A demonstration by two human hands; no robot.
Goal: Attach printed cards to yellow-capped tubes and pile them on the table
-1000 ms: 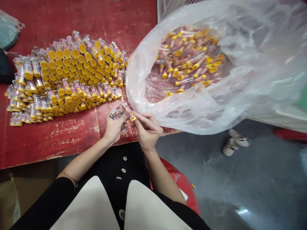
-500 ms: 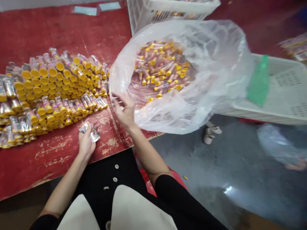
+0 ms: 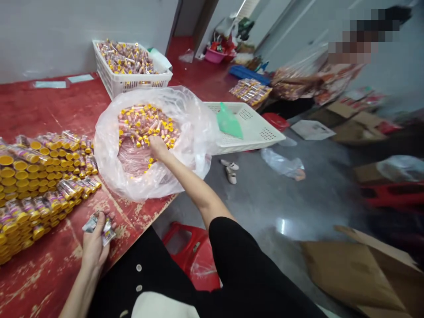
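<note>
Your right hand (image 3: 158, 148) is down inside the clear plastic bag (image 3: 109, 172), fingertips sunk among the loose yellow-capped tubes (image 3: 145, 120). They are buried, so I cannot tell whether that grip has closed on a tube or lies slack. The bag slumps on the corner of the red worktop (image 3: 49, 274) with its mouth spread wide and low, which appears to be why your arm goes in straight, without the film needing to be lifted.

Your left hand (image 3: 94, 243) rests near the worktop's front edge, its grip clenched round a small bundle of printed sleeves (image 3: 106, 233) (held thumb-up, ends fanned out, probably so that one can be peeled off singly).

Just left of the bag, sleeved tubes (image 3: 39, 172) lie stacked in rows, caps facing you, apart from the loose ones. Behind the bag stands a white crate (image 3: 132, 83) full of more tubes, and a shallow white tray (image 3: 255, 128) juts out beside it. A red stool (image 3: 185, 251) sits by your knee.
</note>
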